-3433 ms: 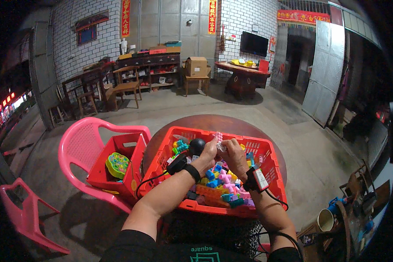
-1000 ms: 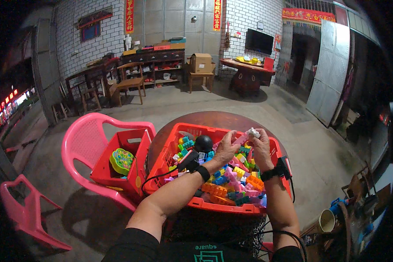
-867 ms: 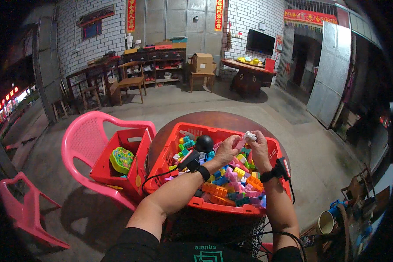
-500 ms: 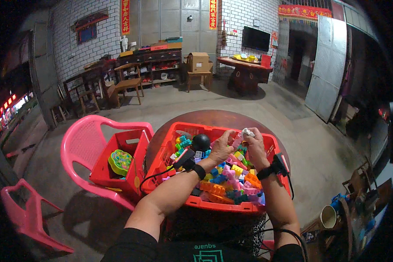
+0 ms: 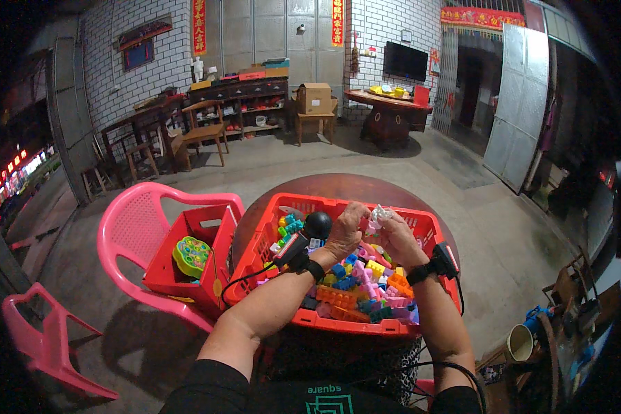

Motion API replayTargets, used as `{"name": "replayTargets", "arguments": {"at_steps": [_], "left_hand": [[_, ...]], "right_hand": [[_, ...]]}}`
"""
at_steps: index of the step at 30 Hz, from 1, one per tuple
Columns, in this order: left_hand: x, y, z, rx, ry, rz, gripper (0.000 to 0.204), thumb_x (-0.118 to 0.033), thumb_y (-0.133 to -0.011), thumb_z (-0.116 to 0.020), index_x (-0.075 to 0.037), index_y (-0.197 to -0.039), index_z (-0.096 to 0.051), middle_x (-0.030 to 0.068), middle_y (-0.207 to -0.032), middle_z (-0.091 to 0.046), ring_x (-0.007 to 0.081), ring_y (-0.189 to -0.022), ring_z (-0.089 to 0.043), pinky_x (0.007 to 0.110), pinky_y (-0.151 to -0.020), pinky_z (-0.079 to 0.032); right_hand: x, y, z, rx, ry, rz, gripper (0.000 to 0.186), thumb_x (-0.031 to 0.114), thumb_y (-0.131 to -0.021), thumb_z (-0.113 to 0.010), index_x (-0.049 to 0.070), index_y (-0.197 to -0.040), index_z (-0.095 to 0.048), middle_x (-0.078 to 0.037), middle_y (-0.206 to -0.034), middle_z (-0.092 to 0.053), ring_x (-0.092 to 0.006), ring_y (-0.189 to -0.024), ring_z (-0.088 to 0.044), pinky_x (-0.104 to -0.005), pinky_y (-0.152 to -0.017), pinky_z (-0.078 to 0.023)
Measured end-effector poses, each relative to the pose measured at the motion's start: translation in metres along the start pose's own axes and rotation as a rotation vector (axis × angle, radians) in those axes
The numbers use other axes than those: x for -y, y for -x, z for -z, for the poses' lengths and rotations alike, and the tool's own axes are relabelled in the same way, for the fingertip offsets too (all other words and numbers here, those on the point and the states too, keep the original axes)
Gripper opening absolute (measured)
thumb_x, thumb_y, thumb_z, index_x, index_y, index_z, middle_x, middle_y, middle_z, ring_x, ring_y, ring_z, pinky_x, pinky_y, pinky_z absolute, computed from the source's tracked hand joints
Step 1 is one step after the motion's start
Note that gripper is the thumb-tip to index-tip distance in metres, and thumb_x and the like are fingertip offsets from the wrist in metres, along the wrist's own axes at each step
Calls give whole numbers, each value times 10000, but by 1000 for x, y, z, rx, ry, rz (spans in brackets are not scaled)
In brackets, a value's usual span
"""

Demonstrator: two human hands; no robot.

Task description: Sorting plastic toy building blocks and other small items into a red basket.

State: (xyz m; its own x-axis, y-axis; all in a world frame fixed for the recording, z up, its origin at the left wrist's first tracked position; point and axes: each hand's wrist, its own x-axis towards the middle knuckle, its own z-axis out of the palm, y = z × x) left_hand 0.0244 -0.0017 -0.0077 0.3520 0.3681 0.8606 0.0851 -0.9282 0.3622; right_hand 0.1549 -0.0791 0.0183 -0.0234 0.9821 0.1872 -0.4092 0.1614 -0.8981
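Note:
A red plastic crate [image 5: 386, 327] full of mixed toy building bricks [image 5: 345, 297] stands before me. Over its far part, my right hand [image 5: 400, 241] is closed round a small whitish, shiny piece [image 5: 380, 213], with a bit of pink [image 5: 373, 226] just under it. I cannot tell what kind of piece it is. Close beside it on the left, my left hand [image 5: 343, 233] has its fingers curled together; what they hold, if anything, is hidden. A black ball [image 5: 318, 225] rests on the bricks left of my left hand.
The crate sits on a round brown table [image 5: 338, 183]. At its left, a pink plastic chair [image 5: 127, 224] bears a red box [image 5: 217, 241] with a green toy [image 5: 192, 255] inside. Cables run from devices on both my wrists. A cream bucket [image 5: 519, 342] stands at lower right.
The whitish piece has moved slightly left and down with my right hand. My left hand has drawn back a little to the left, away from the pink bit.

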Motion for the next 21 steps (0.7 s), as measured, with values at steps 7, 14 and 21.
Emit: {"name": "replayTargets", "arguments": {"at_steps": [7,14,21], "left_hand": [[-15,-6,1,3,11,-138,252,22,-660,-611,-44,-870,-490,137,-884,-500,332,-878,-508,391,-747,-436],[-23,-1,-5,73,-19,-100,283,21,-635,-614,-48,-883,-498,138,-935,-487,341,-875,-507,388,-758,-434],[-20,-5,2,58,-185,-50,281,-7,-620,-567,-50,-895,-529,155,-886,-493,350,-871,-503,409,-753,-430]], "right_hand": [[-11,-10,24,40,-22,66,155,97,-882,-440,42,-1021,-482,-61,-943,-549,-168,-824,-579,-318,-723,-521],[-17,-14,34,-127,153,141,128,36,-864,-457,34,-992,-462,-68,-920,-554,-157,-822,-586,-292,-727,-520],[-14,-7,22,-31,-1,-4,193,43,-825,-477,25,-1017,-462,-101,-965,-540,-187,-876,-580,-320,-715,-523]]}}
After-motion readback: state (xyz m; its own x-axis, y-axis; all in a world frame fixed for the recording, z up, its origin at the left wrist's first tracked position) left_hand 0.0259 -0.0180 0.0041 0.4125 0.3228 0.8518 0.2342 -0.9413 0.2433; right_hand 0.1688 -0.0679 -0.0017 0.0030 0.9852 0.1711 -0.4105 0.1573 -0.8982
